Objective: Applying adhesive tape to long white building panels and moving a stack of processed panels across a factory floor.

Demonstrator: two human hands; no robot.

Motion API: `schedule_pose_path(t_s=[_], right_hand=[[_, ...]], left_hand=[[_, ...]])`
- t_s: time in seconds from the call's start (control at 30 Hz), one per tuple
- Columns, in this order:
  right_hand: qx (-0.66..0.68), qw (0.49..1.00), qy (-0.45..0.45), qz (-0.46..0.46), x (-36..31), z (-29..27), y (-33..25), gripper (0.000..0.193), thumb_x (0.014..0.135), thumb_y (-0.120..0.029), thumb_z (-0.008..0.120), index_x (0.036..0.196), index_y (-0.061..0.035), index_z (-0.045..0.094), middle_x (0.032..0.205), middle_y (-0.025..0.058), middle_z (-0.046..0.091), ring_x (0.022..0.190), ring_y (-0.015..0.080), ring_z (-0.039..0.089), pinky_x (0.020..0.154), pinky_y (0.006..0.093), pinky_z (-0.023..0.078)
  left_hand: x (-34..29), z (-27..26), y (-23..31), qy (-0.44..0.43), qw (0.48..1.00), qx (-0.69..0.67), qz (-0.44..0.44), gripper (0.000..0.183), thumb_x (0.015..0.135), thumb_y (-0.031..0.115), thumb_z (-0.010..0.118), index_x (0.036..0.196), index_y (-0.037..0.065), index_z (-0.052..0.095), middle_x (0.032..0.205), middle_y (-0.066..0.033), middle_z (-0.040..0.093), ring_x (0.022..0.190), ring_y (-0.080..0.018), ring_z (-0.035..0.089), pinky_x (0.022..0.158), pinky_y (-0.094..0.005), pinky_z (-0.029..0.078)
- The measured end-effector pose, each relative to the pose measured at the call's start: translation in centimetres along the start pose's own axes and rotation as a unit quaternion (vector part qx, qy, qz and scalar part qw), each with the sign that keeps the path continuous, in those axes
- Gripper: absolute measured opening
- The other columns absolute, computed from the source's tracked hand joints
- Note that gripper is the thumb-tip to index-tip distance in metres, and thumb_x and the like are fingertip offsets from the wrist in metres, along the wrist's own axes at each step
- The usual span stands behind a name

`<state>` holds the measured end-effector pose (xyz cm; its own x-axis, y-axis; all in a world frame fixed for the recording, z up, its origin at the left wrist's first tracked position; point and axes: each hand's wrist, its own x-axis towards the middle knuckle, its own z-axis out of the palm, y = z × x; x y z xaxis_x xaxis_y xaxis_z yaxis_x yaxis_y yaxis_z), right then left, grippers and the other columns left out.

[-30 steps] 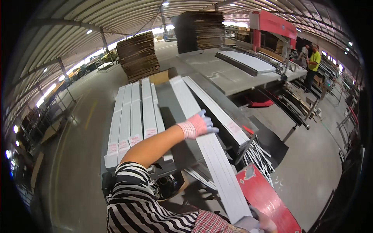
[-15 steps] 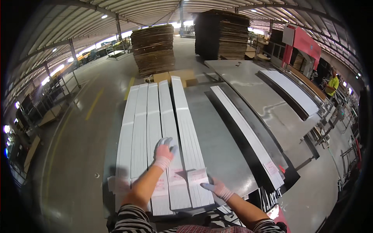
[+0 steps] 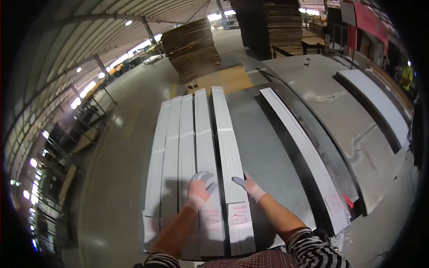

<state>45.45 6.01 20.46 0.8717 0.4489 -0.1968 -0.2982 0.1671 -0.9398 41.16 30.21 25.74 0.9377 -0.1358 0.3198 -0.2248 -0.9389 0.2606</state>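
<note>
Several long white bundles of flat strips lie side by side on a grey sheet-topped table, running away from me. My left hand [image 3: 202, 188], in a pale glove, lies with fingers stretched over the second bundle from the right [image 3: 203, 149]. The glove of my right hand [image 3: 251, 186] is similar. Its thumb rests on top of the rightmost bundle [image 3: 229, 154], with the hand against that bundle's right side; the lower fingers are partly hidden. A narrow dark gap separates these two bundles. Each has a paper label with red print near its close end, such as this label [image 3: 238, 213].
Right of my hands lies another long white bundle [image 3: 308, 156] on a dark strip. Beyond it, a second table [image 3: 330, 98] carries a wide white stack [image 3: 377, 98]. Tall stacks of brown sheets [image 3: 190, 49] stand ahead, past a cardboard piece [image 3: 225, 79]. A person [image 3: 406, 77] is far right.
My view has tilted down and turned. My right hand has moved forward along the rightmost bundle, from beside its label to beyond it. My left hand still lies on the neighbouring bundle.
</note>
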Motion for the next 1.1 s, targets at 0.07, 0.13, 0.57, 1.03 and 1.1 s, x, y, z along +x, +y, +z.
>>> schedule_pose_path(t_s=[0.07, 0.13, 0.57, 1.03, 1.1], right_hand=[[-0.106, 0.991, 0.006, -0.076, 2.5, 0.2, -0.3, 0.102, 0.081, -0.052, 0.076, 0.149, 0.0083, 0.028, 0.141, 0.0270, 0.051, 0.131, 0.0310, 0.050, 0.111, 0.0374, 0.039], [-0.148, 0.986, 0.017, -0.081, 4.1, 0.4, -0.1, 0.103, 0.080, -0.051, 0.077, 0.149, 0.0070, 0.028, 0.143, 0.0283, 0.047, 0.134, 0.0338, 0.046, 0.113, 0.0390, 0.037], [-0.146, 0.989, -0.010, -0.017, 10.2, -0.8, 5.1, 0.115, 0.071, -0.056, 0.081, 0.153, -0.0010, 0.023, 0.149, 0.0296, 0.040, 0.139, 0.0404, 0.040, 0.116, 0.0433, 0.034], [-0.071, 0.997, -0.024, -0.034, 8.1, 0.9, 1.2, 0.112, 0.076, -0.036, 0.086, 0.153, 0.0063, 0.017, 0.145, 0.0252, 0.046, 0.134, 0.0294, 0.046, 0.111, 0.0367, 0.039], [-0.027, 0.999, 0.007, -0.030, 7.2, -0.1, 0.4, 0.113, 0.077, -0.037, 0.085, 0.153, 0.0077, 0.016, 0.145, 0.0248, 0.046, 0.135, 0.0308, 0.045, 0.112, 0.0379, 0.038]], left_hand=[[-0.6, 1.9, -1.2, 0.036, 0.998, -0.054, 0.014, 0.041, 0.082, 0.030, 0.075, 0.117, 0.010, 0.066, 0.124, -0.0149, 0.063, 0.116, -0.0353, 0.059, 0.100, -0.0450, 0.048], [-0.5, 2.3, -2.3, 0.061, 0.997, -0.032, 0.047, 0.039, 0.083, 0.026, 0.074, 0.116, 0.008, 0.065, 0.123, -0.0148, 0.063, 0.114, -0.0357, 0.059, 0.100, -0.0449, 0.048], [1.4, 0.8, -2.2, 0.038, 0.991, -0.125, -0.012, 0.043, 0.078, 0.022, 0.076, 0.116, 0.006, 0.066, 0.118, -0.0164, 0.067, 0.115, -0.0360, 0.060, 0.102, -0.0439, 0.047], [-17.0, -14.8, -25.0, 0.037, 0.833, -0.282, -0.475, 0.067, 0.092, 0.042, 0.069, 0.138, -0.004, 0.052, 0.137, -0.0187, 0.057, 0.126, -0.0267, 0.053, 0.107, -0.0362, 0.042], [-16.7, -13.7, -24.1, -0.096, 0.791, -0.345, -0.496, 0.075, 0.092, 0.051, 0.064, 0.142, -0.003, 0.049, 0.140, -0.0177, 0.056, 0.127, -0.0252, 0.053, 0.108, -0.0355, 0.041]])
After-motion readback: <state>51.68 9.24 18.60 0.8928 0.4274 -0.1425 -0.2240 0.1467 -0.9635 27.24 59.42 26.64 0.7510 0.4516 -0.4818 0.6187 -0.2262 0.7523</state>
